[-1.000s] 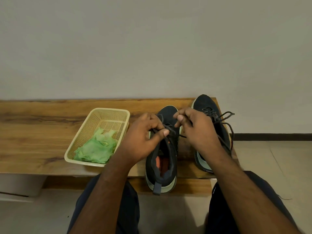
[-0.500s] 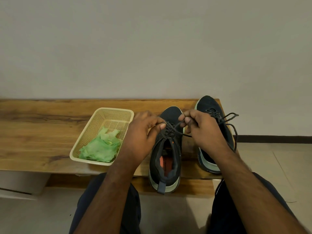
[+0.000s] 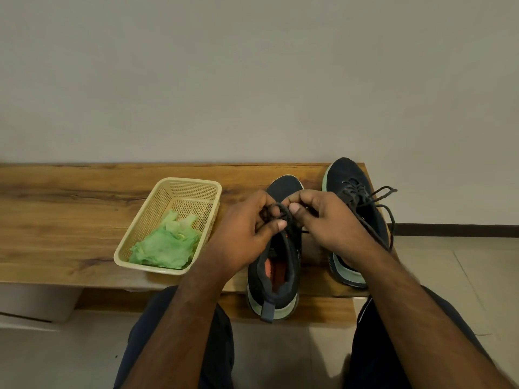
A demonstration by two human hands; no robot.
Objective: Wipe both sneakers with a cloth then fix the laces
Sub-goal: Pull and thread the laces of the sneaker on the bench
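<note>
Two dark sneakers with pale green soles stand on the wooden bench, toes toward the wall. The left sneaker has its heel over the bench's front edge. My left hand and my right hand meet above its tongue, both pinching its dark lace, which forms a loop between the fingertips. The right sneaker stands beside it at the bench's right end, partly hidden by my right wrist, with tied lace loops hanging off its right side. A crumpled green cloth lies in the basket.
A cream plastic mesh basket sits on the bench left of the sneakers. A plain wall rises right behind the bench. Tiled floor shows to the right and below, with my dark-trousered knees at the bottom.
My hands have come closer together over the left sneaker's tongue. The lace ends that were stretched apart are now gathered into a loop between the fingertips.
</note>
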